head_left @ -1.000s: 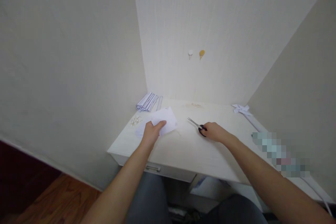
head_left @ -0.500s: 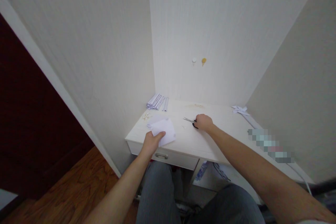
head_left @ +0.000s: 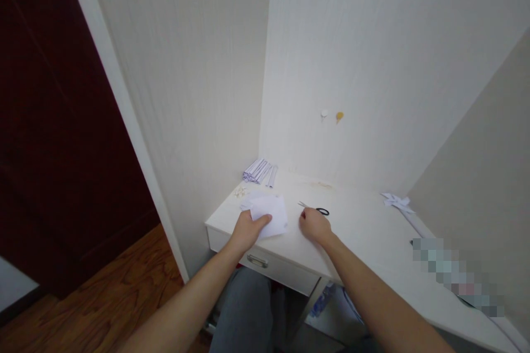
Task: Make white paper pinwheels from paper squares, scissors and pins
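— One sheet of white paper (head_left: 273, 214) is the item in hand. Position?
— Near-left part of the desk (head_left: 364, 231), mostly flat, its near edge lifted. The left hand (head_left: 247, 230) is clamped on the near corner, thumb on top, fingers underneath. The sheet looks whole; I can make out no cut edge.
— And the other side?
— The right hand (head_left: 314, 226) rests palm down on the desk, just right of the sheet. Its fingers are loosely bent and grip nothing visible. The scissors (head_left: 318, 210) lie flat just beyond it, black handles to the right, blades pointing left toward the sheet. Hand and scissors are close, but I cannot tell whether they touch.
— Further out?
— A stack of folded strips (head_left: 259, 171) sits in the back-left corner, against the wall. A few small pale bits (head_left: 239, 192) lie between that stack and the sheet, too small to identify. A paper bow (head_left: 396, 201) lies near the desk's far right edge, well apart from both hands. A drawer handle (head_left: 257, 261) is below the left hand. Two small hooks (head_left: 324, 115) are on the back wall, one white, one yellow. A dark doorway (head_left: 49, 121) and wooden floor (head_left: 103, 287) are to the left.
— Progress, in your judgement?
— Some pieces appear finished: the strips are folded and stacked, and one bow is made up. The sheet in hand seems unworked, and the scissors are not in grip. I judge this piece to be at its start, with all the work on it left. That is a reading from the layout only.
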`<state>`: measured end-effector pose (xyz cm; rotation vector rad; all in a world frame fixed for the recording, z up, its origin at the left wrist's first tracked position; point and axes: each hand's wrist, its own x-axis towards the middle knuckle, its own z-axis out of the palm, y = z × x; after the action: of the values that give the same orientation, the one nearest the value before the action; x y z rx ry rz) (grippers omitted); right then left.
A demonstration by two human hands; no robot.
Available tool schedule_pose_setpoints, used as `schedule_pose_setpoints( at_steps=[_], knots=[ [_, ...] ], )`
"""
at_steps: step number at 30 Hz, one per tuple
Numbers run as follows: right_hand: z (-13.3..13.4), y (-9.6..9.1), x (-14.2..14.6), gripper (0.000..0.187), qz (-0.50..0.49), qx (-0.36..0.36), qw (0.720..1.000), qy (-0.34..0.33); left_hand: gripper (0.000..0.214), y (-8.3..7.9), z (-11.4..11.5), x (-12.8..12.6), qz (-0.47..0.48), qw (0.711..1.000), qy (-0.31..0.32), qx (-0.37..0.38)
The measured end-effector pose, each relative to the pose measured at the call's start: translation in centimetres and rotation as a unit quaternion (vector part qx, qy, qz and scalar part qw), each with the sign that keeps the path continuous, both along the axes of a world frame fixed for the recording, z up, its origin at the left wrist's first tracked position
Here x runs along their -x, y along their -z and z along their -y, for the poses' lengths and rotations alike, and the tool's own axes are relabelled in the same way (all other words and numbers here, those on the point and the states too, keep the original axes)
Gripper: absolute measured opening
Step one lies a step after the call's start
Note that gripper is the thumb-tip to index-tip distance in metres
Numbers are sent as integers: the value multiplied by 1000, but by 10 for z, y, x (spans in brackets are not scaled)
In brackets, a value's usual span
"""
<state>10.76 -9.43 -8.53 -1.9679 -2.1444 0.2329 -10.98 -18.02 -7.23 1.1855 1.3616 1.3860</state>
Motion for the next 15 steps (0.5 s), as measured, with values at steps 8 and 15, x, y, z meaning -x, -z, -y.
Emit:
schedule_pose_setpoints(
  at_steps=[8, 15],
  knots=[
    [-5, -25, -58, 21, -200, -66, 977, 2, 22, -10, -32, -40, -105, 992, 64, 4],
    [-18, -42, -115, 32, -339, -150, 928, 26, 18, -17, -84, -117, -143, 982, 124, -11]
  ],
)
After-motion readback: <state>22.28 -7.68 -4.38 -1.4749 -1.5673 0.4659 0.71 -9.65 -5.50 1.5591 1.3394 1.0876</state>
